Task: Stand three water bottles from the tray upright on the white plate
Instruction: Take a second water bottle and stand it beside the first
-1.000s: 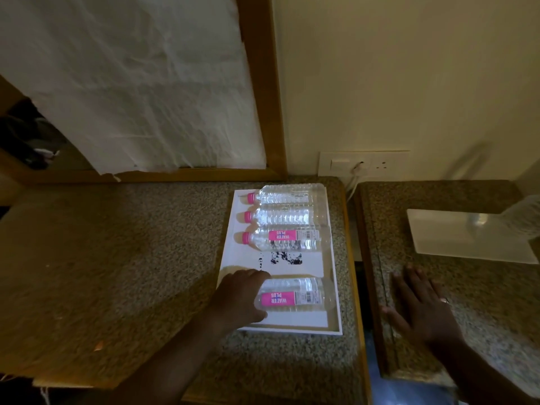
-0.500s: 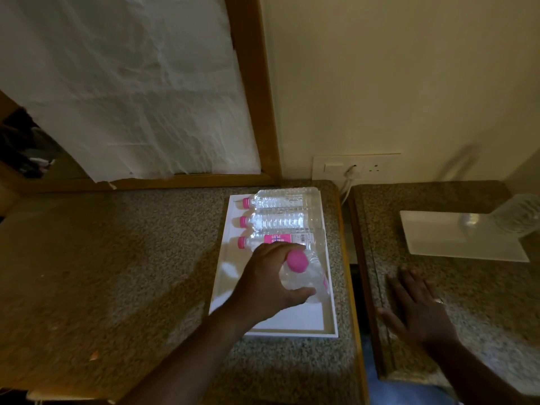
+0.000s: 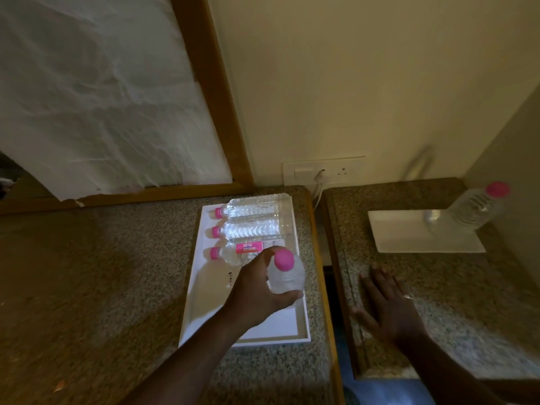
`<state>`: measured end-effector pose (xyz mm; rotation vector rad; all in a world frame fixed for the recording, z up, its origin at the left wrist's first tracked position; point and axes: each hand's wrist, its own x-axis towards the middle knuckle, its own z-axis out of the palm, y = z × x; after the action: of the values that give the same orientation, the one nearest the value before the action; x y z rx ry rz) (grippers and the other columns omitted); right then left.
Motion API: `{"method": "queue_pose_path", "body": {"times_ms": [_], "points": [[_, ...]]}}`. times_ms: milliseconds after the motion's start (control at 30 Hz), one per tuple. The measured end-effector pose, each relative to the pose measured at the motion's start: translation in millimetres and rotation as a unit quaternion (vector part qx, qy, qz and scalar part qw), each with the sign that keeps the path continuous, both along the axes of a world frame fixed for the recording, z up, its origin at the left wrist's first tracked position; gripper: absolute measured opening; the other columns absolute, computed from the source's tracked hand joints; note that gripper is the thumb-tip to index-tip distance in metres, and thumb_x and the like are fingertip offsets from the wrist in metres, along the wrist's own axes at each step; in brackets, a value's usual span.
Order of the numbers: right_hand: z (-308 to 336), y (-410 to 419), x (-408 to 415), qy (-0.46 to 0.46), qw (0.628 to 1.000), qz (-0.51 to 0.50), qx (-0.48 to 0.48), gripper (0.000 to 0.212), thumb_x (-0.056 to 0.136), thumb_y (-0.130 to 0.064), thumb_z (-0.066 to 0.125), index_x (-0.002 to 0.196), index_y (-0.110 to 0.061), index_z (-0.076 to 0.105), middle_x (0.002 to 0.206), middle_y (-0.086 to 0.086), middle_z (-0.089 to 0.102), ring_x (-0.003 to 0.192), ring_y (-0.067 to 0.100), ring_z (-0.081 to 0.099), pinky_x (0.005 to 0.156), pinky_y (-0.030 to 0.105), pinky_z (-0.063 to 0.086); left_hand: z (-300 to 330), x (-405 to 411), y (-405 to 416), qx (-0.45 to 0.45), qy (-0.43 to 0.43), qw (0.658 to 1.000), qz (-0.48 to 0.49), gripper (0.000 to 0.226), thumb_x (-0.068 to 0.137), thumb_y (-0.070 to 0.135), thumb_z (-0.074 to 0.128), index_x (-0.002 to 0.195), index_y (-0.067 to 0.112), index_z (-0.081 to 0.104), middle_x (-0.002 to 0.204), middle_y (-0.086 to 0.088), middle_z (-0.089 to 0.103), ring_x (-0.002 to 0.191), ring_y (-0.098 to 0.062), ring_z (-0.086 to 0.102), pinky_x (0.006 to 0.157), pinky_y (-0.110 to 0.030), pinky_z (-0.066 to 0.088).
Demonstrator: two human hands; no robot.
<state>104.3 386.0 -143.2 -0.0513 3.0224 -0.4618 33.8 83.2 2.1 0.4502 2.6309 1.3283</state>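
Note:
My left hand (image 3: 257,290) grips a clear water bottle with a pink cap (image 3: 285,271), held upright above the white tray (image 3: 201,287). Three more pink-capped bottles lie on their sides at the tray's far end: one (image 3: 254,206), one (image 3: 251,228) and one with a pink label (image 3: 244,250). On the right counter a white plate (image 3: 409,235) carries one bottle (image 3: 479,207) standing at its far right corner. My right hand (image 3: 388,305) rests flat and open on the right counter, in front of the plate.
Two granite counters (image 3: 87,273) are split by a narrow gap (image 3: 330,287) between tray and plate. A wall socket with a plugged cable (image 3: 321,172) sits behind the gap. A wood-framed, paper-covered panel (image 3: 102,97) stands at the back left.
My left hand took the near bottle from lying on the tray, turned it upright and lifted it. The right hand stayed flat on the counter. The camera view shifted right.

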Motion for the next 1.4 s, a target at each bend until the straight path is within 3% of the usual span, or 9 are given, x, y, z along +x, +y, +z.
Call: {"method": "queue_pose_path", "body": {"times_ms": [167,367,533,667,800,967,1067,1200,1400], "points": [[-3.5,21.3,13.4,-0.012,0.998,-0.063,-0.005,0.088,0.089,-0.080,0.027,0.152,-0.018,0.031,0.162,0.013,0.020,0.149,0.031,0.014,0.119,0.050,0.012,11.9,-10.9,14.9,-0.020,-0.003,1.000,-0.009,0.070,0.052,0.050,0.090,0.113,0.040,0.057,0.110,0.015,0.066,0.104,-0.008,0.061,0.088,-0.039,0.055],[-3.2,72.7,36.3,-0.024,0.994,-0.102,0.001,0.091,0.086,-0.083,0.035,0.150,-0.019,0.035,0.161,0.014,0.023,0.149,0.029,0.012,0.119,0.049,0.008,51.3,-23.7,62.0,-0.001,0.020,0.999,-0.039,0.064,0.046,0.058,0.082,0.104,0.047,0.057,0.101,0.026,0.064,0.094,0.009,0.060,0.070,-0.008,0.046],[-4.4,114.4,47.6,-0.020,0.990,-0.142,0.000,0.096,0.084,-0.087,0.030,0.150,-0.017,0.036,0.161,0.015,0.024,0.149,0.033,0.013,0.119,0.055,0.016,57.8,-44.2,141.7,0.032,0.030,0.996,-0.076,0.065,0.053,0.035,0.093,0.110,0.029,0.062,0.093,0.017,0.071,0.086,0.008,0.064,0.063,-0.005,0.046],[-7.6,142.2,52.8,-0.018,0.987,-0.160,0.003,0.100,0.082,-0.090,0.027,0.154,-0.020,0.026,0.164,0.011,0.011,0.151,0.029,0.002,0.120,0.051,0.004,43.1,-62.3,225.8,0.041,0.020,0.993,-0.110,0.055,0.058,0.023,0.094,0.103,0.026,0.063,0.099,0.006,0.071,0.090,-0.005,0.067,0.075,-0.021,0.054],[-12.5,166.6,60.7,0.000,0.985,-0.174,0.000,0.099,0.083,-0.089,0.027,0.155,-0.022,0.021,0.164,0.009,0.008,0.151,0.026,-0.002,0.120,0.051,0.002,16.7,-78.2,289.8,0.036,0.023,0.992,-0.122,0.055,0.057,0.023,0.094,0.088,0.046,0.055,0.087,0.025,0.061,0.079,0.021,0.059,0.063,0.001,0.042],[-20.9,175.6,62.5,0.011,0.984,-0.178,-0.016,0.098,0.084,-0.088,0.030,0.155,-0.022,0.024,0.163,0.009,0.007,0.150,0.026,-0.003,0.119,0.053,0.002,-13.9,-98.2,336.9,0.014,0.014,0.990,-0.140,0.062,0.059,0.028,0.093,0.101,0.045,0.052,0.106,0.007,0.064,0.103,-0.018,0.063,0.085,-0.035,0.050],[-23.1,172.6,61.2,0.023,0.983,-0.178,-0.023,0.097,0.084,-0.087,0.033,0.155,-0.022,0.024,0.164,0.009,0.008,0.151,0.026,-0.004,0.120,0.055,0.004,-24.3,-106.8,345.8,0.014,0.002,0.990,-0.140,0.060,0.058,0.030,0.093,0.097,0.051,0.053,0.104,0.015,0.065,0.102,-0.014,0.064,0.080,-0.031,0.051],[-24.3,173.4,60.6,0.023,0.982,-0.184,-0.021,0.097,0.084,-0.087,0.032,0.155,-0.021,0.024,0.164,0.009,0.007,0.151,0.026,-0.006,0.120,0.057,0.005,-28.8,-110.2,354.8,0.022,-0.015,0.990,-0.137,0.063,0.057,0.032,0.093,0.089,0.067,0.052,0.095,0.026,0.064,0.087,0.013,0.061,0.072,-0.024,0.049],[-22.4,172.2,60.8,0.026,0.982,-0.184,-0.012,0.097,0.085,-0.086,0.031,0.155,-0.020,0.023,0.165,0.010,0.005,0.151,0.026,-0.007,0.120,0.057,0.007,-29.9,-112.9,353.0,0.035,-0.038,0.988,-0.146,0.075,0.059,0.025,0.094,0.121,0.031,0.053,0.119,0.002,0.065,0.109,-0.017,0.062,0.094,-0.047,0.052]]}}
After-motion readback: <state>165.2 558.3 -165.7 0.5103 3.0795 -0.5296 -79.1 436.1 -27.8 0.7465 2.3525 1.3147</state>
